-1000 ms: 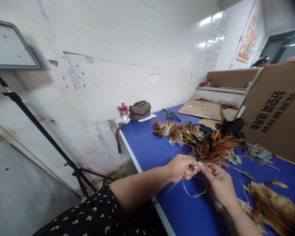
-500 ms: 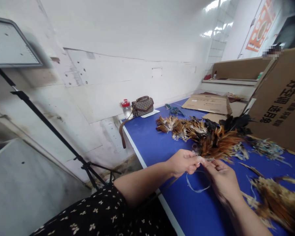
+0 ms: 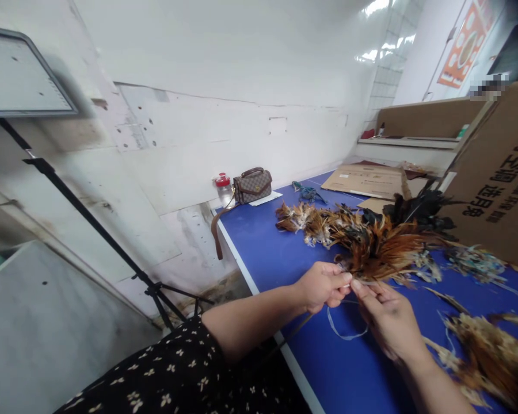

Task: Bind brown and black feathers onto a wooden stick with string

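Note:
Brown and black feathers (image 3: 384,247) fan out just beyond my fingertips, gathered around a thin stick (image 3: 300,329) that runs back under my left wrist. My left hand (image 3: 327,286) is closed in a pinch on the stick at the feathers' base. Close beside it, my right hand (image 3: 388,313) has thumb and forefinger pinched together near the same spot, apparently on a thin pale strip. A loop of that strip (image 3: 345,337) hangs below, between the two hands. The exact point where the fingers grip is partly hidden.
On the blue table (image 3: 263,247) lie a row of brown feather clumps (image 3: 315,221), a bluish tangle of strips (image 3: 475,261) and a tan feather bundle (image 3: 487,345). A handbag (image 3: 252,187) and red-lidded jar (image 3: 223,190) stand by the wall. A cardboard box (image 3: 496,172) rises at right.
My right fingertips have drawn slightly away from the left ones. The feathers have turned a little, with one long feather now standing up behind. My left hand stays in place.

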Motion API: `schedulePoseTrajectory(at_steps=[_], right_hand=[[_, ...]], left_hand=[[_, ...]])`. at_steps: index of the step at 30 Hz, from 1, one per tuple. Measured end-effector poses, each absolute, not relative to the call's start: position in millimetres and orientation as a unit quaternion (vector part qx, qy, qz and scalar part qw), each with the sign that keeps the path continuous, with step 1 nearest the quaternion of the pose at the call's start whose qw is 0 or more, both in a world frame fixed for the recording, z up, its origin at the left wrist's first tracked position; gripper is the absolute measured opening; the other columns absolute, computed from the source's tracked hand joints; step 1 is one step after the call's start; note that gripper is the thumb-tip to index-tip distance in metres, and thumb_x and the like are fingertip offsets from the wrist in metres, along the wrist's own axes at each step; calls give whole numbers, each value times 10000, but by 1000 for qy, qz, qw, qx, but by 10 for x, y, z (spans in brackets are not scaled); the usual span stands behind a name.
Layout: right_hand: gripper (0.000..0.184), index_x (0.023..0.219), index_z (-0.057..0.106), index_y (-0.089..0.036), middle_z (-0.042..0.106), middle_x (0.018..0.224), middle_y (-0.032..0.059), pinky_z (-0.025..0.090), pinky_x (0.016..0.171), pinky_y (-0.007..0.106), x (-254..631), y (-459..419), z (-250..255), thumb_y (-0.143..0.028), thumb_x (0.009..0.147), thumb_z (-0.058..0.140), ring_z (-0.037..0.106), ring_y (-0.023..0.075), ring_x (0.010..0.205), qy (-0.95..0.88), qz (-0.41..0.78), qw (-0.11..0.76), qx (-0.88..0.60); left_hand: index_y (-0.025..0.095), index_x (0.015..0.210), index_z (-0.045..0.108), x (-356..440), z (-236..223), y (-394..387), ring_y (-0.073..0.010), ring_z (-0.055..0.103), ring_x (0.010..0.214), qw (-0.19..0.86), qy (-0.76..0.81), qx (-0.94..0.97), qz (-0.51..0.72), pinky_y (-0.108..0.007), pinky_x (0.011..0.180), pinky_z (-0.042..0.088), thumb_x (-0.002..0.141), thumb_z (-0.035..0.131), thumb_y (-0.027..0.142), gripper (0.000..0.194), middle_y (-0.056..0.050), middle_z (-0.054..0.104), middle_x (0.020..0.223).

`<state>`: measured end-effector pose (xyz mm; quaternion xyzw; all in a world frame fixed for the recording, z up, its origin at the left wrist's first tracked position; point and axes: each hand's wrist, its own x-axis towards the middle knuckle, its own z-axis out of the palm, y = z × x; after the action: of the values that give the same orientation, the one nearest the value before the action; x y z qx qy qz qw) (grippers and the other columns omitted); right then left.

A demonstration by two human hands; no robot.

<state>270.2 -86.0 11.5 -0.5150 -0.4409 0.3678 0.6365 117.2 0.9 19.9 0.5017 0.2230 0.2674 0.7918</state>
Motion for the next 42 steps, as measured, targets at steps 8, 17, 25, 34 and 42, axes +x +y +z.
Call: schedulePoseTrajectory(at_steps=[8,17,25,34,42], right_hand=[[592,709,751,-218,678,681,31,512,602,312,2888,-862,0,-734,700,1041,591,193,647,-485,312,589,-566],[524,874,877,-245,838,886,89,644,828,378,2918,-823,-6,-749,779,986,772,293,858,-505,325,570,-561],[495,794,878,-291,842,848,74,582,654,370,3093,-799,-217,-781,862,853,739,270,736,-554,214,520,-613],[501,757,867,-299,848,838,77,581,710,397,3014,-794,-226,-778,890,804,749,279,732,-571,166,504,-626],[473,820,894,-287,874,863,86,629,759,413,2918,-788,-210,-744,894,793,787,301,773,-570,168,511,-621]], left_hand=[[187,813,583,1075,254,31,-18,315,486,804,216,507,224,-200,467,201,621,1060,703,728,60,544,689],[171,751,583,1091,193,-22,-8,311,500,806,225,473,275,-221,487,201,661,1054,656,682,43,542,716],[161,875,637,1033,142,-77,-24,342,510,783,270,507,237,-221,496,245,816,954,683,614,53,548,741],[196,912,579,948,146,-77,-63,440,499,689,307,631,181,-230,517,384,1158,612,516,405,75,502,706],[217,970,566,885,101,-43,-100,474,603,644,290,685,178,-249,604,395,1166,573,501,346,47,540,744]])
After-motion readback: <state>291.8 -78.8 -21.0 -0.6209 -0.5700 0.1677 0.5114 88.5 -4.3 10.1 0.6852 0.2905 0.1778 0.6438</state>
